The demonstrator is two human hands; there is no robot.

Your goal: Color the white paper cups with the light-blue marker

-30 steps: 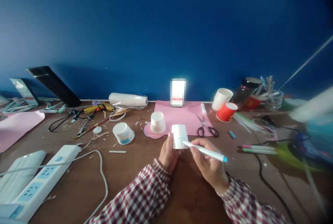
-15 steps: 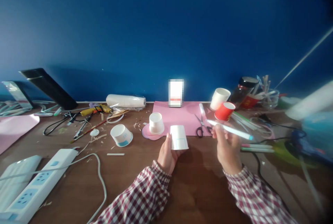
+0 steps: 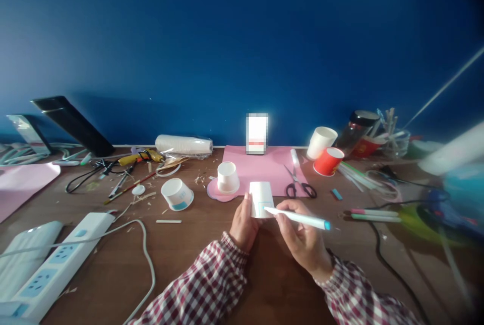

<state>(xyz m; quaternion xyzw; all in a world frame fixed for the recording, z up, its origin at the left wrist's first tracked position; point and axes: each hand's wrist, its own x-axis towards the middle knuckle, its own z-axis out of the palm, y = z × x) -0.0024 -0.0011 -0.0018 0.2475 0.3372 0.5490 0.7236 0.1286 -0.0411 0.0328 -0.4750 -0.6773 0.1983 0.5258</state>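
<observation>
My left hand [image 3: 244,224] grips a white paper cup [image 3: 260,194] turned upside down, with light blue lines drawn on its side. In my right hand [image 3: 304,242] is a white marker [image 3: 302,218] with a blue end, its tip at the cup's side by the drawn lines; whether it touches I cannot tell. Just beyond the cup, a white paper cup piece [image 3: 228,178] stands on a round pink paper [image 3: 214,191]. Left of it a cut paper cup [image 3: 176,195] with a blue patch lies tilted. Black-handled scissors [image 3: 298,184] rest partly on a pink sheet [image 3: 272,164].
A red paper cup [image 3: 328,163] and a white cup [image 3: 321,142] stand at the back right. A small blue cap [image 3: 336,194] and several markers [image 3: 374,215] lie right. A power strip [image 3: 56,259], its cable and a yellow glue gun [image 3: 139,157] are left. Wrapped cups [image 3: 183,144] lie behind.
My right hand has moved left and down, bringing the marker from beside the scissors to the cup's side. The blue cap and scissor handles now show. My left hand stays with the cup.
</observation>
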